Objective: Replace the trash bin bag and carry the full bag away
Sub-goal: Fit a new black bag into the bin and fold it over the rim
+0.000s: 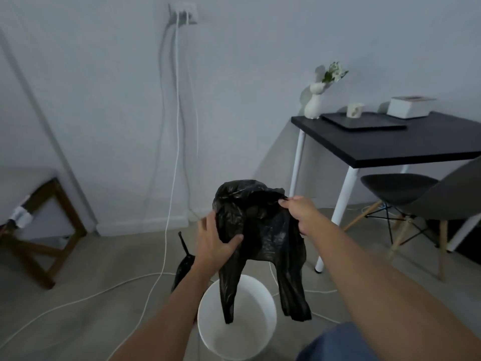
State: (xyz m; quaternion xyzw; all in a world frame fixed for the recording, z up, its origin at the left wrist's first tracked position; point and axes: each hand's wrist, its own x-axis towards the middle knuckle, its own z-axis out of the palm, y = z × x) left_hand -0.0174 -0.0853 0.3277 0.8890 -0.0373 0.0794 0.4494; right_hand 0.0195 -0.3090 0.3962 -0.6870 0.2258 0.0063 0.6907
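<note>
I hold a fresh black plastic bag (263, 230) in the air above a white round trash bin (208, 324) that stands on the floor with no liner in it. My left hand (214, 242) grips the bag's left side. My right hand (299, 212) pinches its upper right edge. The bag's two handle strips hang down, one dipping over the bin's rim. A tied, full black bag (183, 269) lies on the floor left of the bin, partly hidden by my left forearm.
White cables (166, 230) run from a wall socket down across the floor around the bin. A black table (416, 147) with white legs and a dark chair (406, 188) stand to the right. A wooden-framed stool (52, 230) is at the left.
</note>
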